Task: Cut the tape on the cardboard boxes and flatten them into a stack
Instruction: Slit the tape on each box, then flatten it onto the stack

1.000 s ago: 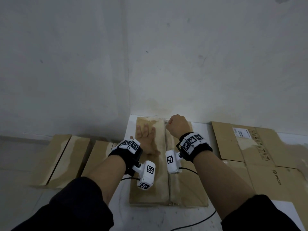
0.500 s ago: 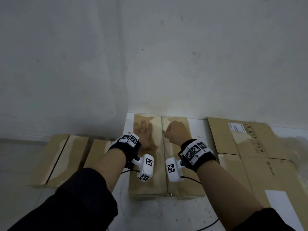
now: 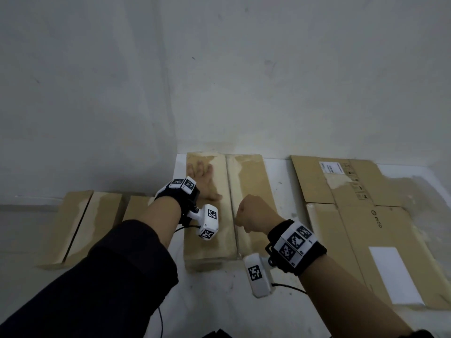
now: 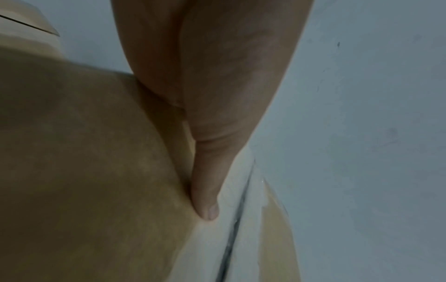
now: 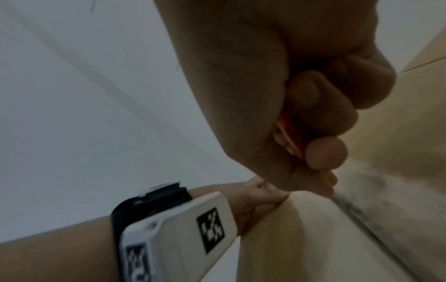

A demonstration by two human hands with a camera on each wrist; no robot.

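Note:
A taped cardboard box [image 3: 251, 181] stands against the wall on a white floor, a seam running down the middle of its top. My left hand [image 3: 203, 180] lies flat on the box's left flap, fingers straight; in the left wrist view the left hand [image 4: 207, 152] presses the cardboard beside the seam [image 4: 237, 219]. My right hand [image 3: 253, 213] is a fist over the seam, near the box's front half. In the right wrist view the right hand [image 5: 301, 114] grips an orange cutter [image 5: 293, 137]. Its blade is hidden by the fist.
A flattened cardboard box [image 3: 361, 215] with a white label lies to the right on the floor. More closed boxes [image 3: 80, 225] sit to the left on a lower grey floor. The wall corner rises just behind the box. A black cable [image 3: 159, 320] trails near me.
My right fist has travelled along the seam from the far end of the box toward me. The left hand has stayed flat on the left flap.

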